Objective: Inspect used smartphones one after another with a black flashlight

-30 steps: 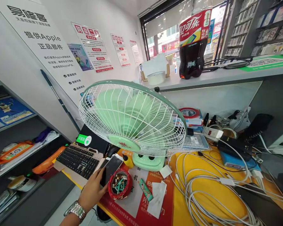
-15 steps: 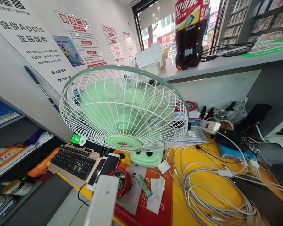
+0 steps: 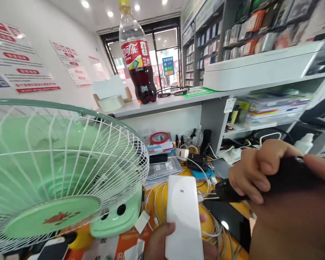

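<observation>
At the bottom centre, my left hand (image 3: 162, 238) grips a flat white slab (image 3: 182, 213) with a small dark logo near its top. The thumb is on its left edge and fingertips show on its right; I cannot tell whether it is a phone or a box. At the right, close to the camera and partly blurred, my right hand (image 3: 253, 166) has its fingers curled round a black object (image 3: 287, 175) whose kind I cannot make out. A ridged black piece (image 3: 227, 190) shows left of those fingers; whether it belongs to the held object is unclear.
A green fan (image 3: 54, 216) with a white wire cage fills the left. Coiled white cables (image 3: 213, 227) and a dark glossy flat device (image 3: 233, 220) lie on the yellow desk. A cola bottle (image 3: 141, 79) and glasses (image 3: 173, 92) stand on the ledge behind.
The view has swung right, so the fan now sits further left. Both hands have come into view, and the white slab, earlier seen only as a blurred end, now shows its face.
</observation>
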`<state>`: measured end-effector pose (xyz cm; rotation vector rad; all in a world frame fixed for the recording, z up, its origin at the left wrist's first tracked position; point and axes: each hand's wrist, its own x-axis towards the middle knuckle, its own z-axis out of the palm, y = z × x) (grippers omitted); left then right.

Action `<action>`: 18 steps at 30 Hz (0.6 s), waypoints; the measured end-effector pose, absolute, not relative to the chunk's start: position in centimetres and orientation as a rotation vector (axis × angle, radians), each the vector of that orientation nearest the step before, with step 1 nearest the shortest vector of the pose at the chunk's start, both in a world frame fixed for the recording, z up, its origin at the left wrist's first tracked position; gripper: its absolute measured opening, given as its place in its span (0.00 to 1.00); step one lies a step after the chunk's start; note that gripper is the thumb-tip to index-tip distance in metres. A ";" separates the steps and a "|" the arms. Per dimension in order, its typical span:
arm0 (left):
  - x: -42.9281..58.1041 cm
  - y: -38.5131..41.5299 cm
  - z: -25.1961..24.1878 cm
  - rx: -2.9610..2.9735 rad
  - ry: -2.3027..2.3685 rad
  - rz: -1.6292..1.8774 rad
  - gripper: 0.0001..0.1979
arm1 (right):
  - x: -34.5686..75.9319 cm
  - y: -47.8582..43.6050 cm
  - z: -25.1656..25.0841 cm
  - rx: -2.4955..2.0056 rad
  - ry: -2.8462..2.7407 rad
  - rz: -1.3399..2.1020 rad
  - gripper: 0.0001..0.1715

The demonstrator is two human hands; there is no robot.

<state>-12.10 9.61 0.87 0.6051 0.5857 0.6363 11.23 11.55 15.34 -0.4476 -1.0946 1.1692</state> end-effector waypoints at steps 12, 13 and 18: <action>-13.9 13.6 -0.2 1.256 1.271 0.942 0.25 | 7.8 10.3 17.1 -0.429 -1.032 1.322 0.21; -14.1 13.8 -0.3 1.221 1.269 1.030 0.24 | 7.8 10.3 16.9 -0.424 -1.062 1.323 0.20; -14.0 14.0 -0.7 0.813 0.998 1.220 0.21 | 7.1 10.6 16.2 -0.318 -1.285 1.276 0.16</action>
